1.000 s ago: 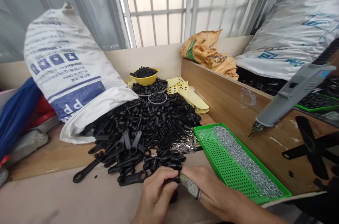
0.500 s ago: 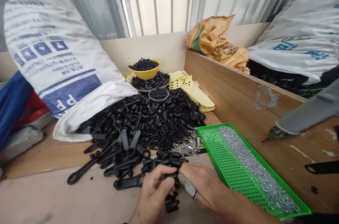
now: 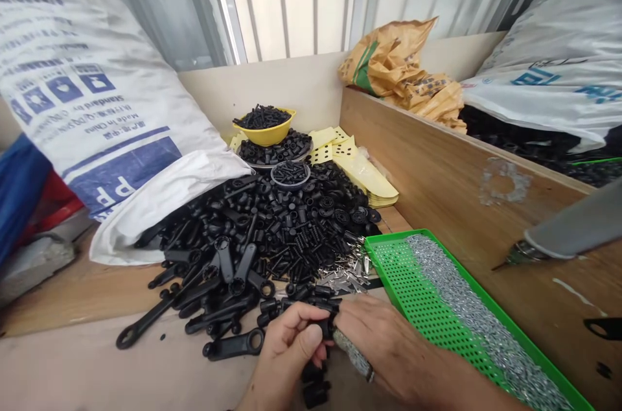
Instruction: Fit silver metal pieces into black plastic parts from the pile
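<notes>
My left hand (image 3: 290, 352) is closed, pinching a small black cylindrical plastic part (image 3: 326, 328) between thumb and fingers. My right hand (image 3: 389, 343) is closed at the right end of the same part; its fingertips are mostly hidden. A grey, rough-looking wrap (image 3: 354, 354) covers one right finger, with a ring beside it. Below the hands lie several similar black plastic cylinders (image 3: 315, 391). Just beyond the fingers starts a large heap of black plastic parts (image 3: 272, 223), with black crank-shaped arms (image 3: 236, 345) at its near edge and small shiny metal pieces (image 3: 347, 275) at its right.
A green perforated tray (image 3: 432, 317) of small metal pieces stands right of my hands. A grey electric screwdriver (image 3: 573, 223) hangs before a wooden partition (image 3: 413, 152). Behind are a yellow bowl (image 3: 267, 132), a small clear dish (image 3: 290, 174) and yellow cards (image 3: 367, 174). A white sack (image 3: 121, 106) leans left.
The view has shifted, so the screwdriver and tray sit farther right. Both hands stay together at the black part, with small finger movements. More black cylinders show below them.
</notes>
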Available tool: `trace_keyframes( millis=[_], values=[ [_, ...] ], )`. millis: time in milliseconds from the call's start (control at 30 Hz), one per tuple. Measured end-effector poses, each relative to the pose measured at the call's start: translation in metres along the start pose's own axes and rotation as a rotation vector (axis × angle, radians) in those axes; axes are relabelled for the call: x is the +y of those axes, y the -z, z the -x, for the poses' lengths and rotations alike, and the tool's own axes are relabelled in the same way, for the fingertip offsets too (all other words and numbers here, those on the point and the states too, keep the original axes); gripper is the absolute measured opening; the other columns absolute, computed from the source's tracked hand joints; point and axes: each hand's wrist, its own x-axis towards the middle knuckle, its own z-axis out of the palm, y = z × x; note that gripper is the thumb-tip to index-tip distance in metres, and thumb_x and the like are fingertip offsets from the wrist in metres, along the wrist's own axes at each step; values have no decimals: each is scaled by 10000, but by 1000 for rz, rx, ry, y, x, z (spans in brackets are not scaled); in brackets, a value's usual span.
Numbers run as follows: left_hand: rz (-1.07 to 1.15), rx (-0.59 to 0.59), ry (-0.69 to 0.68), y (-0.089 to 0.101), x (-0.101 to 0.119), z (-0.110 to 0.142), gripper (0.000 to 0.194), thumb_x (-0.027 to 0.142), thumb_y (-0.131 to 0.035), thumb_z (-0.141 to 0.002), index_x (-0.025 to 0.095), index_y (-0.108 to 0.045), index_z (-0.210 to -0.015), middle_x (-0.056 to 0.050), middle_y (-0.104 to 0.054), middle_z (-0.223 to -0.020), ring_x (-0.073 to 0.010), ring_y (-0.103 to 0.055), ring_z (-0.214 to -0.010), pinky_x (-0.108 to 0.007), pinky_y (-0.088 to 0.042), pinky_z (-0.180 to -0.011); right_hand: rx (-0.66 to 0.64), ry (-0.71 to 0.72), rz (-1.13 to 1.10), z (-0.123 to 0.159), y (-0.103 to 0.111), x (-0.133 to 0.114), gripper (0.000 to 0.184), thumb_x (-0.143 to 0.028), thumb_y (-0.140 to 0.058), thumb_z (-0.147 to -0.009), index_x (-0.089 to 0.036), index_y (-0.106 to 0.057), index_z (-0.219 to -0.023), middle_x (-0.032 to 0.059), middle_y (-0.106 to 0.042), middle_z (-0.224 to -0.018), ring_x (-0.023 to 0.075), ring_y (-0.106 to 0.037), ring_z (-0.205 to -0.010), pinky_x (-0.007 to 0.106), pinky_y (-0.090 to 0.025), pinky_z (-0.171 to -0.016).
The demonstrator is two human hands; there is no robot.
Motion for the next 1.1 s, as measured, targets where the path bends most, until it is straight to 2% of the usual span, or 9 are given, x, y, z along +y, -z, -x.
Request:
trace_keyframes(
  millis=[100,233,333,533,633,800,867,1000,1100],
  values=[
    [-158,16,-93,4,-1,2,312,471,-689,-744,190,-706,-880,16,-620,-601,-108,-550,-572,-180,-437,-552,-48,-57,-118,-2,0,0,219,-57,-432,-756,-158,-549,-913,68,-603,-841,210,-536,-792,330,-405,-767],
    [-379,0,-227,10,-2,3,210,391,-625,-818,224,-704,-918,-25,-682,-823,-151,-592,-690,-209,-466,-596,-124,-151,-301,-5,6,-3,188,-85,-394,-788,-156,-543,-880,73,-617,-801,202,-563,-730,292,-418,-662],
    [-495,-20,-340,11,1,2,147,313,-595,-851,236,-694,-929,-22,-691,-836,-169,-619,-750,-224,-482,-657,-116,-173,-364,-7,11,-5,211,-90,-356,-786,-156,-537,-873,87,-619,-812,211,-566,-751,301,-421,-679],
    [-654,-175,-609,9,16,0,185,150,-513,-894,225,-625,-1021,-32,-675,-904,-159,-631,-847,-213,-479,-756,-75,-269,-599,-9,16,-13,227,-247,-296,-898,-214,-417,-709,16,-556,-739,176,-521,-730,267,-413,-680],
    [-701,-206,-586,9,20,2,168,157,-505,-896,211,-628,-996,-42,-680,-896,-165,-634,-831,-221,-479,-741,-73,-244,-530,-8,12,-12,197,-227,-288,-878,-212,-404,-719,22,-539,-717,172,-506,-678,273,-404,-644],
    [-627,-112,-316,11,11,4,176,298,-522,-892,200,-661,-935,-4,-663,-680,-149,-618,-618,-213,-480,-591,-22,-62,-204,-1,-7,-1,90,-166,-374,-787,-187,-461,-802,59,-543,-746,193,-490,-677,326,-414,-670],
    [-573,-96,-284,10,6,4,197,322,-516,-892,191,-656,-940,8,-632,-616,-141,-594,-555,-205,-473,-529,9,-35,-167,0,-11,1,117,-147,-375,-763,-183,-469,-823,65,-543,-759,200,-487,-696,341,-417,-691],
    [-644,-107,-556,7,3,4,139,188,-520,-887,202,-632,-968,-38,-673,-818,-165,-635,-744,-227,-502,-668,2,-144,-390,-1,-9,-4,86,-209,-343,-808,-211,-404,-748,23,-511,-691,166,-467,-611,290,-409,-625],
    [-714,-163,-770,4,5,4,251,71,-493,-867,198,-589,-1060,-63,-656,-895,-172,-621,-823,-245,-501,-737,-9,-269,-565,-3,-5,-12,153,-227,-287,-846,-222,-361,-713,12,-502,-688,165,-476,-636,271,-389,-616]
  ],
)
